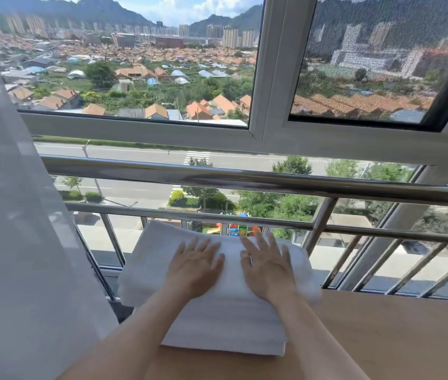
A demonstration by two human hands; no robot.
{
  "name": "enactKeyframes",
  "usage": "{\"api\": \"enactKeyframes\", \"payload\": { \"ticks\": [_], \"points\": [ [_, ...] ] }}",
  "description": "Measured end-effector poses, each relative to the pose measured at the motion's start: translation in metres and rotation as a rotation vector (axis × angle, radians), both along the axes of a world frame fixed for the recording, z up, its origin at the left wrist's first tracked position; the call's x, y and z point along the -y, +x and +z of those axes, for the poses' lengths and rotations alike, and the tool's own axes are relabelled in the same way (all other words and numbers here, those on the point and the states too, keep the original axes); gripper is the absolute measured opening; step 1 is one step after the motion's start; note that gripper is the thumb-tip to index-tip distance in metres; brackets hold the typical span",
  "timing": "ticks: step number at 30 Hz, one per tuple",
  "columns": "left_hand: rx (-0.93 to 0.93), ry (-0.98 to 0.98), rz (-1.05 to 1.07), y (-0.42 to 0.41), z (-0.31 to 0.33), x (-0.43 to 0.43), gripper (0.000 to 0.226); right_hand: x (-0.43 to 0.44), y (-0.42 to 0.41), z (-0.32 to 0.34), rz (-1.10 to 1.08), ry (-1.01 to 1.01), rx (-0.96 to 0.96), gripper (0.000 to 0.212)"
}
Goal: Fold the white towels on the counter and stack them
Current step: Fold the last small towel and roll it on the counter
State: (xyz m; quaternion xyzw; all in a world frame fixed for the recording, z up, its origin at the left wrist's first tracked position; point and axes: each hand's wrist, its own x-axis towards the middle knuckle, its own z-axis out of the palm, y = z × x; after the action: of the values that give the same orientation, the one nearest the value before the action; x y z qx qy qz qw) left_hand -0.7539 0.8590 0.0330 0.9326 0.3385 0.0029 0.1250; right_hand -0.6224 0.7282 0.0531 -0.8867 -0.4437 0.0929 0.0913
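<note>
A stack of folded white towels [225, 322] lies on the light wooden counter [387, 330], close to the window railing. Its layered edges show at the near side. My left hand [195, 267] rests flat on the top towel, fingers spread and straight. Beside it, my right hand [266, 264] presses flat on the same towel, fingers straight and pointing toward the window. Neither hand grips anything. Both forearms reach in from the bottom of the view.
A steel railing [244, 182] with bars runs right behind the towels, in front of a large window [140, 64]. A sheer white curtain [14, 242] hangs at the left. Bare counter stretches to the right of the stack.
</note>
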Motion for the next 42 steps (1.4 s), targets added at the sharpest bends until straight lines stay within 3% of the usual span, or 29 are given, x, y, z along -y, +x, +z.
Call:
{"api": "enactKeyframes", "payload": {
  "ticks": [4,11,16,23,32,37,42],
  "points": [
    [-0.011,0.036,-0.097,0.006,-0.004,0.003,0.054,-0.014,-0.015,-0.011,0.062,-0.025,-0.041,0.056],
    [-0.08,0.116,0.098,-0.04,-0.008,-0.038,0.068,0.015,0.02,-0.023,-0.065,-0.009,-0.044,0.062],
    [-0.114,0.184,0.219,-0.038,-0.01,-0.035,0.065,0.045,0.044,-0.031,-0.151,0.037,-0.126,0.057],
    [-0.168,0.034,0.355,-0.02,0.003,-0.001,0.073,0.066,0.052,-0.025,-0.132,0.066,-0.184,0.057],
    [-0.106,-0.088,-0.013,0.017,0.025,0.098,0.07,0.134,0.03,0.017,-0.051,0.195,-0.133,0.056],
    [0.195,-0.302,-0.265,0.014,0.057,0.162,0.079,0.198,0.006,0.044,-0.194,0.17,-0.078,0.056],
    [0.256,-0.078,-0.413,0.003,0.08,0.219,0.077,0.268,-0.019,0.059,-0.319,0.138,-0.05,0.057]
  ]
}}
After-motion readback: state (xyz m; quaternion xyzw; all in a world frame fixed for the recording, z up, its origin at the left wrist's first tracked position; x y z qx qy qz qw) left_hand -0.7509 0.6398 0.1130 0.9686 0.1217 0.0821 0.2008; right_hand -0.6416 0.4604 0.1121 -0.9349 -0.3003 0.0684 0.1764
